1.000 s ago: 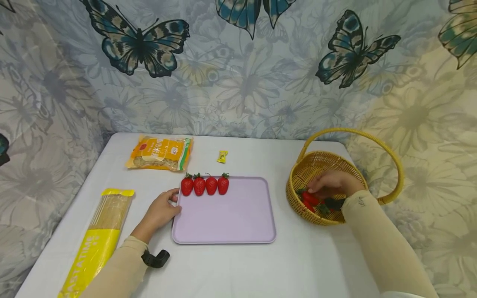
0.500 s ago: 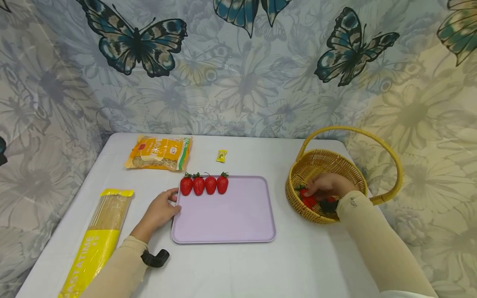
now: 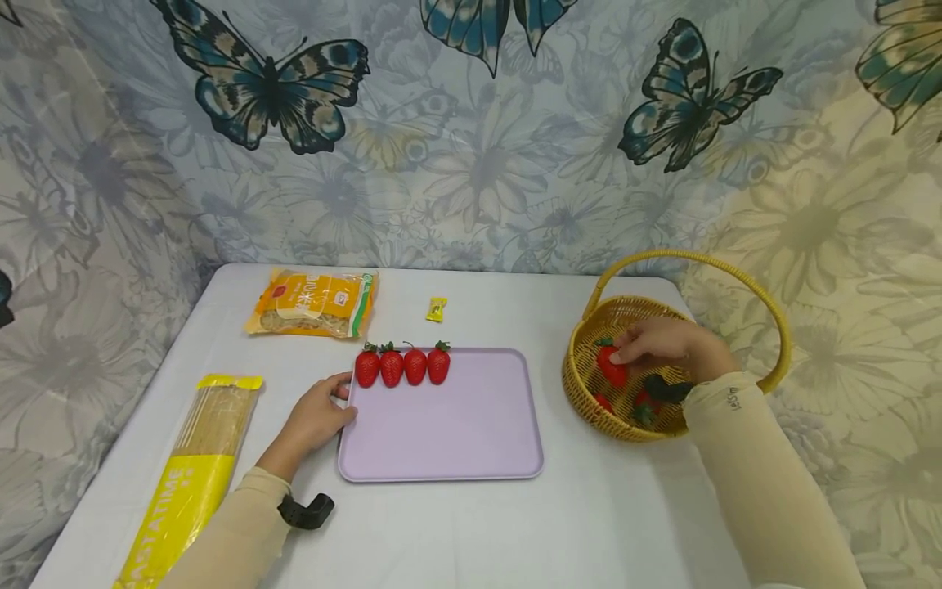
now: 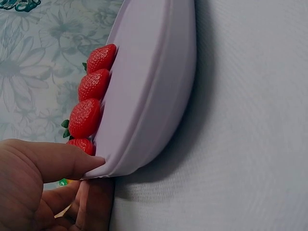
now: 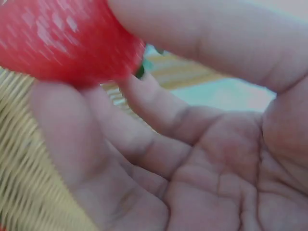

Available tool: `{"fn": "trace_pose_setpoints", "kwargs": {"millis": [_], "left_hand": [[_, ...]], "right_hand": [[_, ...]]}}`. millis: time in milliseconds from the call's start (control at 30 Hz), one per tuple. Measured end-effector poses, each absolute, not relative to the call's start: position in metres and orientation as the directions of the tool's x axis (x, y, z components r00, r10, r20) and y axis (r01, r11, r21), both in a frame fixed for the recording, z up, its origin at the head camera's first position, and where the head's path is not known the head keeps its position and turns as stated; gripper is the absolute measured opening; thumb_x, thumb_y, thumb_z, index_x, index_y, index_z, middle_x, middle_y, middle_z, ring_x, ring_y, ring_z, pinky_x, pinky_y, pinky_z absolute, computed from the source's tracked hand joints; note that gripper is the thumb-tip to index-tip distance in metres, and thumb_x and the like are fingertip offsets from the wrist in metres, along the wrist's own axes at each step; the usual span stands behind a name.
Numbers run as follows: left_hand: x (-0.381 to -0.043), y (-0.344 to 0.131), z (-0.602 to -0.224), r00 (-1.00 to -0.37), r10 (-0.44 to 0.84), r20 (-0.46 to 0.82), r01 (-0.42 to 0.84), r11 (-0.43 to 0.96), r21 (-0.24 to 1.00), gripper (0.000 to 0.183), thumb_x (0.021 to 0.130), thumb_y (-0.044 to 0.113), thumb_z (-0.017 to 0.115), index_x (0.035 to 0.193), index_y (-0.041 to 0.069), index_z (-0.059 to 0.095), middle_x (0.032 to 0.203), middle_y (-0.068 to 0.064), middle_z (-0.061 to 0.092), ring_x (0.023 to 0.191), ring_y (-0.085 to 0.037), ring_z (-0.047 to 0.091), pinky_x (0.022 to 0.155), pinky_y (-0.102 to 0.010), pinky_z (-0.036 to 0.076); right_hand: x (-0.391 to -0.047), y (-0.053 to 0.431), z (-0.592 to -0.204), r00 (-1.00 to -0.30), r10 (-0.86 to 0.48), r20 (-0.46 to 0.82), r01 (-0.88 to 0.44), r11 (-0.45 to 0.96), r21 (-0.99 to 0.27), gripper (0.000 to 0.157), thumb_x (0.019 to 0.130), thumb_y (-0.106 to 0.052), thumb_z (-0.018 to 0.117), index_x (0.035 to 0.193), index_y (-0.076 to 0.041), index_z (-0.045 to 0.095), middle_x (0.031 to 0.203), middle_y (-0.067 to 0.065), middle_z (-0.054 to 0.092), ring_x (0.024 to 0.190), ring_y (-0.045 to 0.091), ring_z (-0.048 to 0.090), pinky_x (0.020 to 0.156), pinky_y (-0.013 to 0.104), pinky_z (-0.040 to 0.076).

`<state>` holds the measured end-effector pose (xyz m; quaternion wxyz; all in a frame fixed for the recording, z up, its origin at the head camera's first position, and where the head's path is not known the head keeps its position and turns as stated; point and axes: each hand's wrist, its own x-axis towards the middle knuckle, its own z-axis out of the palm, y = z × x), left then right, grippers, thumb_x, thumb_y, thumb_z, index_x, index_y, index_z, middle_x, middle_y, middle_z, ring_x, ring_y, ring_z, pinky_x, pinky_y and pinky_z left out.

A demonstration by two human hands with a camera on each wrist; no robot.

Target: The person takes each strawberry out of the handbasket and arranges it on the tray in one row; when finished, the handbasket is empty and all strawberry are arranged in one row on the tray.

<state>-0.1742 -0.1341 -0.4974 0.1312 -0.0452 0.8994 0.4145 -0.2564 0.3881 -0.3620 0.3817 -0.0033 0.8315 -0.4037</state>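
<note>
The white desk (image 3: 471, 532) spreads under everything, a strip of it lying between basket and tray. The yellow wicker basket (image 3: 639, 311) stands at the right, its handle arching over the far side. Left of it, the lilac tray (image 3: 456, 433) runs lengthwise left to right; its bare surface reaches right and near from four strawberries (image 3: 392, 368) lined along the far edge, tips near. My left grip (image 3: 318, 417) pinches the tray's left edge, thumb on the rim. My right grip (image 3: 658, 343), within the basket's rim, pinches the held strawberry (image 3: 610, 368) at the basket's left part: leaves far and slightly left, tip near, long axis roughly far to near.
</note>
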Motion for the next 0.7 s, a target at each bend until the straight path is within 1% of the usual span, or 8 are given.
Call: {"fn": "trace_pose_setpoints", "kwargs": {"millis": [133, 267, 400, 500, 700], "left_hand": [[-0.173, -0.134, -0.497, -0.962, 0.025, -0.272, -0.192, 0.646, 0.739, 0.062, 0.085, 0.010, 0.066, 0.143, 0.000, 0.044, 0.111, -0.013, 0.054, 0.083, -0.023, 0.053, 0.069, -0.033, 0.045], [-0.173, -0.135, -0.497, -0.962, 0.016, -0.274, -0.198, 0.649, 0.734, 0.062, 0.086, 0.009, 0.066, 0.143, 0.000, 0.044, 0.111, -0.012, 0.054, 0.083, -0.022, 0.052, 0.069, -0.033, 0.045], [-0.174, -0.135, -0.498, -0.962, 0.021, -0.271, -0.194, 0.645, 0.739, 0.062, 0.085, 0.009, 0.066, 0.142, 0.000, 0.045, 0.110, -0.012, 0.054, 0.083, -0.022, 0.053, 0.069, -0.032, 0.046], [-0.173, -0.136, -0.499, -0.963, 0.024, -0.268, -0.191, 0.640, 0.745, 0.062, 0.085, 0.009, 0.066, 0.142, -0.001, 0.045, 0.109, -0.013, 0.054, 0.083, -0.022, 0.054, 0.069, -0.032, 0.046], [-0.174, -0.134, -0.499, -0.963, 0.023, -0.267, -0.187, 0.656, 0.731, 0.062, 0.085, 0.010, 0.066, 0.143, 0.000, 0.045, 0.110, -0.012, 0.055, 0.083, -0.022, 0.053, 0.069, -0.033, 0.045]], "right_hand": [[-0.254, 0.365, -0.342, -0.729, -0.390, -0.562, 0.237, 0.627, -0.743, 0.039, 0.090, -0.014, 0.070, 0.112, 0.008, 0.046, 0.100, 0.013, 0.055, 0.095, 0.025, 0.062, 0.091, 0.042, 0.049], [-0.254, 0.327, -0.341, -0.740, -0.436, -0.513, 0.198, 0.587, -0.785, 0.042, 0.090, -0.015, 0.071, 0.116, 0.008, 0.047, 0.106, 0.016, 0.059, 0.098, 0.027, 0.064, 0.092, 0.043, 0.049], [-0.260, 0.285, -0.351, -0.766, -0.402, -0.502, 0.214, 0.577, -0.788, 0.043, 0.090, -0.017, 0.071, 0.117, 0.006, 0.048, 0.110, 0.018, 0.059, 0.096, 0.027, 0.064, 0.088, 0.040, 0.051], [-0.267, 0.255, -0.367, -0.776, -0.367, -0.513, 0.246, 0.572, -0.782, 0.042, 0.089, -0.017, 0.071, 0.117, 0.005, 0.049, 0.110, 0.018, 0.060, 0.093, 0.028, 0.065, 0.086, 0.039, 0.053], [-0.271, 0.207, -0.403, -0.793, -0.285, -0.539, 0.293, 0.597, -0.747, 0.036, 0.088, -0.015, 0.072, 0.113, 0.004, 0.055, 0.107, 0.017, 0.062, 0.084, 0.022, 0.066, 0.081, 0.033, 0.054]]}}
